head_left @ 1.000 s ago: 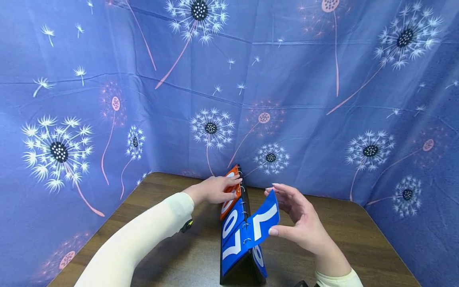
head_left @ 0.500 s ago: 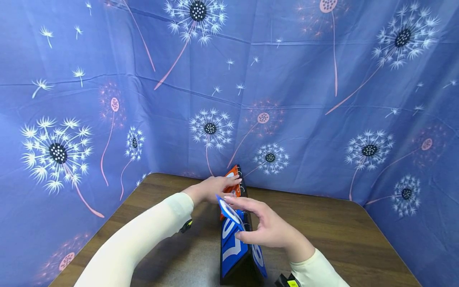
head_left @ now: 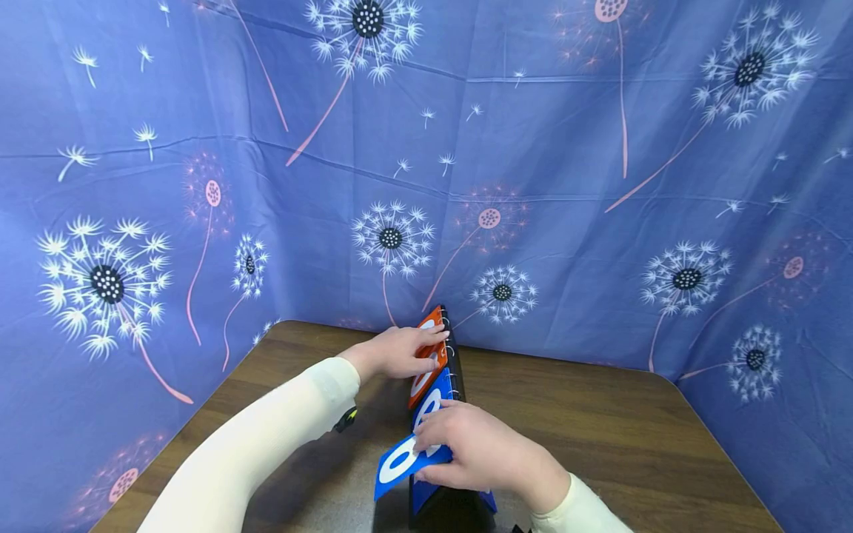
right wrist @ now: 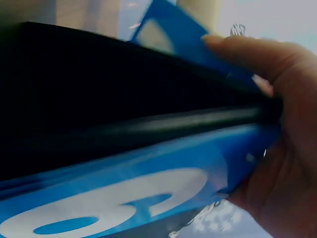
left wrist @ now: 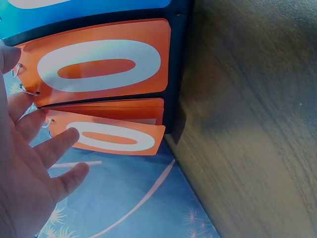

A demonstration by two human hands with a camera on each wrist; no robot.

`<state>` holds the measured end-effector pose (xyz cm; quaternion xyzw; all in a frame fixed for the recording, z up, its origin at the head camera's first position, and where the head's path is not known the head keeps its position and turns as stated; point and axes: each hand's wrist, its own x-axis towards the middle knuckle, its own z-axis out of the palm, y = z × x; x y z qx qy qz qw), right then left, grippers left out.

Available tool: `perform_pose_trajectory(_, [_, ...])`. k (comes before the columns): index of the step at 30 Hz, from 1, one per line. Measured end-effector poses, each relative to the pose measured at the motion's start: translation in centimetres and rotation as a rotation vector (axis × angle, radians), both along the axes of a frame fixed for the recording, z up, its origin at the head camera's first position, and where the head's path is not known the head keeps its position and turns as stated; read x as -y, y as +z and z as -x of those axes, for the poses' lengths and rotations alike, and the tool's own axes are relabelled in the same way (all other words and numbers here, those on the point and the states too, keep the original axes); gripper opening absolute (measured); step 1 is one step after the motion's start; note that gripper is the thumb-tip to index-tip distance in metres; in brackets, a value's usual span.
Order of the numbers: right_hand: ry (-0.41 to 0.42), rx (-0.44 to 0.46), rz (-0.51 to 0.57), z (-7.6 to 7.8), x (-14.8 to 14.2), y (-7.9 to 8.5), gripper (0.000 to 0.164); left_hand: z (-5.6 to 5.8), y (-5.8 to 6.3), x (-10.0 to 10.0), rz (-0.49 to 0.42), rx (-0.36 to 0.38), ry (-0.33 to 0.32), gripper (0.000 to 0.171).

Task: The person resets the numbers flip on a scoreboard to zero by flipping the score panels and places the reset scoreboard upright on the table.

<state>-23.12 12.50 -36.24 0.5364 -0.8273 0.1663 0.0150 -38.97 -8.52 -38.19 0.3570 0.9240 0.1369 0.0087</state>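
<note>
With the right hand [head_left: 476, 451] apparently pinching the blue card [head_left: 397, 460], too hard a twist could be creasing it; how firmly it is gripping, the blurred right wrist view isn't quite showing. The left hand [head_left: 400, 352], fingers spread, is resting at the orange cards [left wrist: 99, 69]; too light a touch could be letting the scoreboard [head_left: 455, 363] skid. It is standing tent-like on the table [head_left: 600, 414], black-backed, displaying white digits on blue and orange.

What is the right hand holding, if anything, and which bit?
The right hand holds a blue card between thumb and fingers, back from its loose outer end.
</note>
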Motion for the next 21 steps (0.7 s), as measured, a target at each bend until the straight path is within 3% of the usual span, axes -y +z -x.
perform_pose_trajectory(6, [-0.062,-0.158,-0.189,-1.5,0.9,0.2,0.022,-0.2,0.2,0.0,0.006,-0.004,-0.002,0.073])
perform_pose_trajectory(12, [-0.094,-0.204,-0.264,-2.1,1.3,-0.4,0.03,-0.1,0.1,0.0,0.014,-0.017,0.0,0.073])
perform_pose_trajectory(14, [-0.081,-0.18,-0.238,-2.1,1.2,-0.5,0.032,-0.2,0.1,0.0,0.014,-0.017,0.003,0.072])
perform_pose_trajectory(17, [-0.032,-0.058,-0.131,-2.1,0.4,-0.4,0.036,-0.2,0.2,-0.1,0.017,-0.024,0.0,0.071])
perform_pose_trajectory(21, [0.065,0.095,0.178,-2.1,-1.6,-0.1,0.035,-0.2,0.4,-0.2,0.02,-0.028,-0.004,0.07])
